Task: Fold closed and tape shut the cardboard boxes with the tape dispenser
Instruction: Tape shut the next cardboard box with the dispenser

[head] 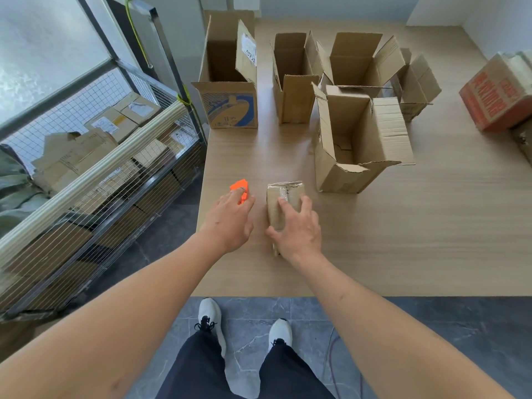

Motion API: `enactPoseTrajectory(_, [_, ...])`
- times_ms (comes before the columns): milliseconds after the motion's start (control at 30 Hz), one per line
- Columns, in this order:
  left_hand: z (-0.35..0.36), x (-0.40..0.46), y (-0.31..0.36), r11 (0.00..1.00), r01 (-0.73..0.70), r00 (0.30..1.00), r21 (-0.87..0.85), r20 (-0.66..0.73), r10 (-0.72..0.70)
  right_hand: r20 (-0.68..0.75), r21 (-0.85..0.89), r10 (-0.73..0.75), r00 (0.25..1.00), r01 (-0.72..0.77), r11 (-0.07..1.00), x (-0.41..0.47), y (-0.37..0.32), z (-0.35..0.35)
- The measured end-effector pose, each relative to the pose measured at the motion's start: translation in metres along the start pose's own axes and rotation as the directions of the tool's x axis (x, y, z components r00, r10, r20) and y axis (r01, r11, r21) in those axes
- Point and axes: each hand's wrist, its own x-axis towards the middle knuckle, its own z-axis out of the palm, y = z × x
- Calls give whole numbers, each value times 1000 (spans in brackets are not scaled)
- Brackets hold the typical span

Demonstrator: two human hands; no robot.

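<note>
The small taped box (283, 204) lies at lower centre of the frame on the wooden table (403, 240), near its front edge. The right hand (298, 230) rests on top of it, fingers spread and curled over its sides in a loose hold. The left hand (230, 217) reaches to the orange tape dispenser (241, 191), just left of the box; its fingers touch or hook the body, but whether they clamp it cannot be told. Risk: the dispenser sits close to the table's left edge, so a fumbled grab could push it off toward the wire cage cart (95, 174). Risk: the small box is light and held from above only, so it would probably slide toward the front edge if pulled. Open boxes stand further back: a large open box (357, 142) at centre right, flaps up, and the blue-printed box (229, 79) with others in the upper half. Raised flaps could catch a passing forearm. Bare table lies to the right and in front of the large open box.
</note>
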Motion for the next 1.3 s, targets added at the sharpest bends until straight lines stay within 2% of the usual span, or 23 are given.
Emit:
enactPoseTrajectory(300, [-69, -11, -8, 997, -73, 997, 15, -31, 74, -78, 14, 37, 996, -36, 999, -23, -48, -50])
enactPoseTrajectory(533, [-137, -29, -22, 973, -226, 971, 42, -68, 228, -211, 4, 123, 970, -125, 992, -56, -101, -95])
enactPoseTrajectory(733, [-199, -40, -9, 923, -376, 911, 80, -152, 384, -347, -23, 159, 924, -177, 984, -91, -131, -151])
enactPoseTrajectory(1033, [-276, -53, 70, 864, -479, 826, 154, -252, 504, -500, 17, 192, 844, -213, 977, -143, -122, -251])
enactPoseTrajectory(1300, [-291, -65, 188, 836, -524, 779, 161, -306, 547, -544, 44, 223, 809, -238, 970, -189, -42, -319])
